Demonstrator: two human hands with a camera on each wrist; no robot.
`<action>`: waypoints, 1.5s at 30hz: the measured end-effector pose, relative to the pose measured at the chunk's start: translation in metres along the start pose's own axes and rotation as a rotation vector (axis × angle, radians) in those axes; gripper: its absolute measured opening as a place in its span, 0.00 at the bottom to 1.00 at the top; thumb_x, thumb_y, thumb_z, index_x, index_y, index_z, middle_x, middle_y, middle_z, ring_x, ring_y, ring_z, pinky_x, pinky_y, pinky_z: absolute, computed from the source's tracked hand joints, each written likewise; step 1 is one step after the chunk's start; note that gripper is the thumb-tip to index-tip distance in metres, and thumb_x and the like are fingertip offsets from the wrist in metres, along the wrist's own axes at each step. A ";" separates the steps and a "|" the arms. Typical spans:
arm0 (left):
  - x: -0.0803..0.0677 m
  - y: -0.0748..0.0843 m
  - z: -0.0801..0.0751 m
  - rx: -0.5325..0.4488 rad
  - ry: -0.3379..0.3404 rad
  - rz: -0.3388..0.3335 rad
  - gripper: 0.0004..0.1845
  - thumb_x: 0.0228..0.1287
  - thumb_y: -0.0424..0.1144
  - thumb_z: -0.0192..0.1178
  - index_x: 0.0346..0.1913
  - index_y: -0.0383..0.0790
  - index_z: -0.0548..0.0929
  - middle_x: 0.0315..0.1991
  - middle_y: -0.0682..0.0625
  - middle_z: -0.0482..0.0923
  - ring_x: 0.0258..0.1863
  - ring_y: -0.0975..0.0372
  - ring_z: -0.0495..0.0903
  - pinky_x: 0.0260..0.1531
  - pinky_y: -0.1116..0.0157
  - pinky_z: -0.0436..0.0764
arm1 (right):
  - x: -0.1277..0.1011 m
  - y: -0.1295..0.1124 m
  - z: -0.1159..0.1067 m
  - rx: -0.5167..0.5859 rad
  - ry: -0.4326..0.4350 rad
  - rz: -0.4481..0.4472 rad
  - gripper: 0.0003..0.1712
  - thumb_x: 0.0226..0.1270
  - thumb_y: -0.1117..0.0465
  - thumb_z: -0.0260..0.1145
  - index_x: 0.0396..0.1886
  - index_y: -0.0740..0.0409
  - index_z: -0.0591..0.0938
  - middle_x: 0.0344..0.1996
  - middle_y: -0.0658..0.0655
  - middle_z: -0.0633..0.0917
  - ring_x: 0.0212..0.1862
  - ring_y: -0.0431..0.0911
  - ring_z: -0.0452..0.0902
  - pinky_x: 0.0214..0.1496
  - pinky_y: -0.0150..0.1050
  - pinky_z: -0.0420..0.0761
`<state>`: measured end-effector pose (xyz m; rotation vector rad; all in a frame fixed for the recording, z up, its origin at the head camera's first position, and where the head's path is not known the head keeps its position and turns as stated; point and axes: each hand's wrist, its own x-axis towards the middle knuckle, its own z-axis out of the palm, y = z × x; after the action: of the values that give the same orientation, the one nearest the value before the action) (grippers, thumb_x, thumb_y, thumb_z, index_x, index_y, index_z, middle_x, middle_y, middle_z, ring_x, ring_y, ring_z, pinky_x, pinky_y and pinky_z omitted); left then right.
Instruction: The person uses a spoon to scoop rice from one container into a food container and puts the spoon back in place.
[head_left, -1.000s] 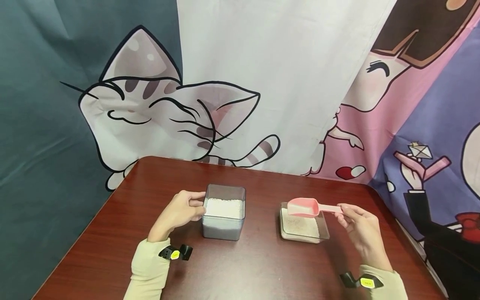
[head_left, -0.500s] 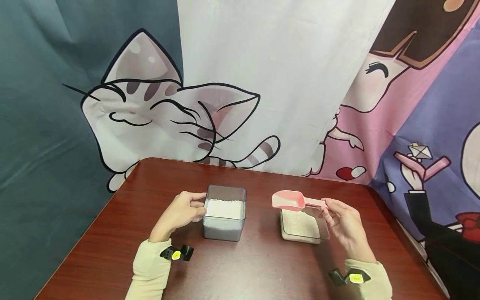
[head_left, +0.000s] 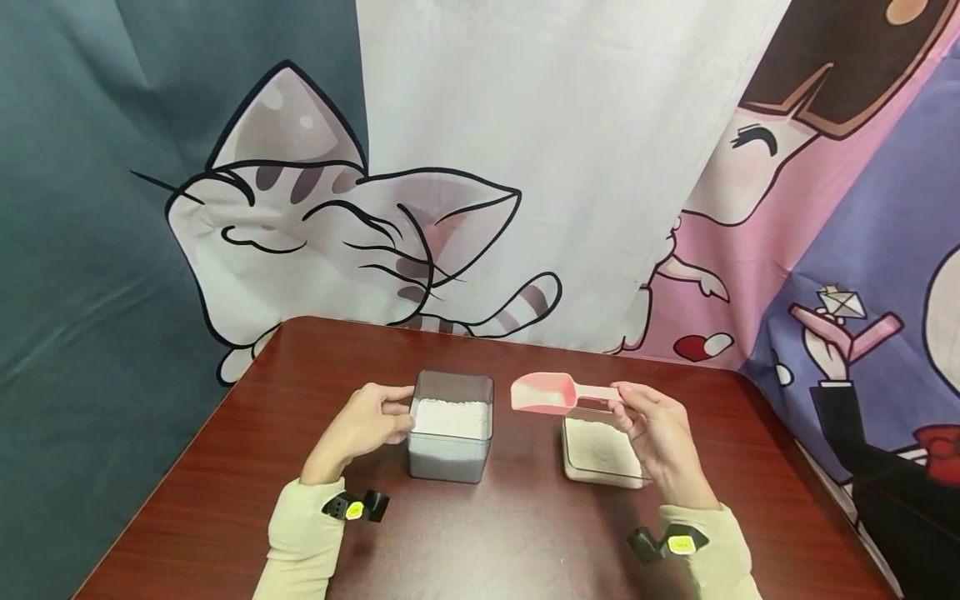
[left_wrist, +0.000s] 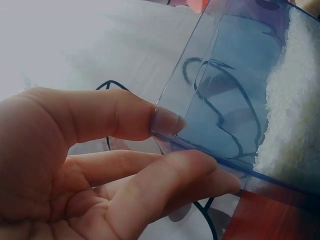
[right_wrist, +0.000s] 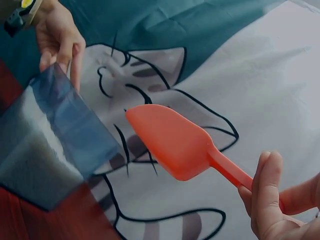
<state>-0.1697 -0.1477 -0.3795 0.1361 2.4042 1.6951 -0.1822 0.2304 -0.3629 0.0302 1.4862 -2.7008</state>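
A tall clear square tub [head_left: 451,424] [right_wrist: 50,145] half full of white grains [left_wrist: 295,110] stands on the dark red table [head_left: 487,533]. My left hand [head_left: 371,421] [left_wrist: 100,165] pinches the tub's left wall [left_wrist: 220,100] near the rim, thumb and forefinger either side. My right hand [head_left: 654,429] [right_wrist: 280,200] holds a pink scoop [head_left: 546,392] [right_wrist: 175,142] by its handle. The scoop hangs in the air between the tall tub and a low clear tray [head_left: 600,448] of white grains, its mouth pointing left.
A printed curtain with a cartoon cat [head_left: 337,225] hangs close behind the table's far edge. Bare tabletop lies in front of both containers and to their left and right. Small black trackers sit on both wrists.
My right hand has carried the pink scoop leftward from over the low tray towards the tall tub. My left hand and both containers have stayed still.
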 end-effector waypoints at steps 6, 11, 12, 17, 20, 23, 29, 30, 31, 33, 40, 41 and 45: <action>0.000 0.000 -0.001 0.000 -0.002 0.004 0.30 0.51 0.27 0.57 0.61 0.27 0.68 0.46 0.33 0.79 0.34 0.57 0.83 0.33 0.62 0.81 | 0.005 0.008 0.024 -0.026 -0.007 -0.030 0.10 0.63 0.73 0.56 0.30 0.64 0.85 0.28 0.56 0.85 0.25 0.42 0.81 0.32 0.29 0.80; 0.000 0.000 -0.001 -0.006 -0.005 0.004 0.30 0.51 0.27 0.57 0.61 0.27 0.68 0.47 0.33 0.78 0.35 0.55 0.83 0.33 0.62 0.81 | 0.005 0.017 0.046 -0.100 0.003 -0.089 0.08 0.61 0.73 0.58 0.30 0.64 0.84 0.25 0.56 0.84 0.23 0.43 0.82 0.30 0.33 0.81; 0.000 0.000 0.000 -0.006 -0.004 0.004 0.30 0.51 0.27 0.57 0.61 0.27 0.68 0.47 0.32 0.78 0.36 0.55 0.83 0.33 0.62 0.81 | 0.005 0.018 0.050 -0.128 0.009 -0.101 0.07 0.61 0.72 0.59 0.31 0.65 0.84 0.23 0.56 0.84 0.23 0.43 0.82 0.29 0.33 0.81; 0.000 -0.001 0.000 -0.008 0.000 0.003 0.30 0.51 0.27 0.57 0.61 0.27 0.69 0.48 0.32 0.77 0.36 0.54 0.83 0.33 0.61 0.81 | 0.006 0.025 0.071 -0.220 0.019 -0.157 0.09 0.59 0.70 0.62 0.36 0.74 0.80 0.20 0.58 0.84 0.21 0.44 0.82 0.28 0.34 0.81; 0.000 -0.002 0.000 -0.010 0.000 0.001 0.30 0.51 0.27 0.57 0.61 0.28 0.68 0.48 0.32 0.77 0.37 0.54 0.83 0.33 0.61 0.81 | 0.009 0.029 0.081 -0.228 -0.008 -0.185 0.12 0.59 0.72 0.61 0.39 0.81 0.76 0.22 0.61 0.84 0.22 0.46 0.82 0.30 0.37 0.81; 0.001 -0.002 0.001 -0.013 0.002 -0.003 0.30 0.51 0.27 0.57 0.61 0.28 0.69 0.48 0.32 0.77 0.36 0.56 0.83 0.33 0.61 0.81 | 0.013 0.032 0.089 -0.264 -0.036 -0.192 0.12 0.59 0.73 0.59 0.39 0.82 0.75 0.23 0.62 0.84 0.22 0.47 0.82 0.32 0.40 0.81; 0.000 -0.002 0.001 -0.012 0.003 0.003 0.29 0.51 0.27 0.57 0.61 0.28 0.69 0.47 0.33 0.78 0.35 0.57 0.82 0.33 0.61 0.81 | 0.019 0.036 0.098 -0.424 -0.085 -0.224 0.09 0.61 0.71 0.59 0.37 0.78 0.77 0.22 0.64 0.84 0.23 0.49 0.83 0.32 0.44 0.81; 0.000 -0.002 0.000 -0.012 0.003 0.005 0.29 0.51 0.27 0.57 0.61 0.28 0.69 0.47 0.33 0.78 0.35 0.57 0.82 0.33 0.61 0.81 | 0.020 0.037 0.100 -0.460 -0.100 -0.246 0.10 0.61 0.71 0.59 0.37 0.78 0.76 0.22 0.65 0.84 0.23 0.49 0.83 0.32 0.44 0.81; 0.000 -0.001 0.000 -0.014 0.003 0.006 0.29 0.51 0.27 0.57 0.61 0.28 0.69 0.47 0.33 0.77 0.36 0.56 0.82 0.33 0.61 0.81 | 0.020 0.038 0.102 -0.495 -0.111 -0.268 0.10 0.62 0.70 0.59 0.36 0.78 0.77 0.22 0.67 0.83 0.23 0.49 0.83 0.31 0.44 0.81; 0.000 -0.001 0.000 -0.015 0.004 0.005 0.29 0.51 0.27 0.56 0.61 0.28 0.69 0.48 0.33 0.77 0.37 0.54 0.82 0.33 0.61 0.81 | 0.021 0.040 0.106 -0.546 -0.129 -0.305 0.09 0.62 0.70 0.59 0.35 0.77 0.77 0.23 0.70 0.83 0.22 0.49 0.82 0.29 0.45 0.81; 0.000 0.000 0.001 -0.019 0.002 -0.004 0.29 0.51 0.27 0.57 0.61 0.28 0.69 0.46 0.34 0.78 0.35 0.56 0.82 0.34 0.61 0.81 | 0.024 0.045 0.114 -0.629 -0.146 -0.310 0.08 0.62 0.69 0.58 0.32 0.74 0.79 0.24 0.72 0.82 0.21 0.51 0.82 0.27 0.45 0.81; 0.000 0.000 0.001 -0.018 0.002 -0.005 0.29 0.52 0.27 0.57 0.61 0.28 0.69 0.46 0.34 0.79 0.35 0.56 0.82 0.34 0.61 0.81 | 0.024 0.047 0.115 -0.642 -0.149 -0.308 0.08 0.62 0.69 0.58 0.32 0.74 0.79 0.24 0.71 0.82 0.21 0.51 0.82 0.27 0.45 0.81; 0.000 0.000 0.001 -0.011 0.006 -0.009 0.29 0.51 0.27 0.57 0.61 0.28 0.69 0.46 0.34 0.79 0.34 0.57 0.82 0.34 0.61 0.81 | 0.026 0.051 0.117 -0.706 -0.159 -0.307 0.08 0.63 0.69 0.58 0.33 0.73 0.79 0.24 0.70 0.83 0.20 0.50 0.82 0.26 0.43 0.81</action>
<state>-0.1692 -0.1467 -0.3795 0.1192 2.3955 1.7069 -0.2037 0.1032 -0.3444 -0.4608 2.4410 -2.1230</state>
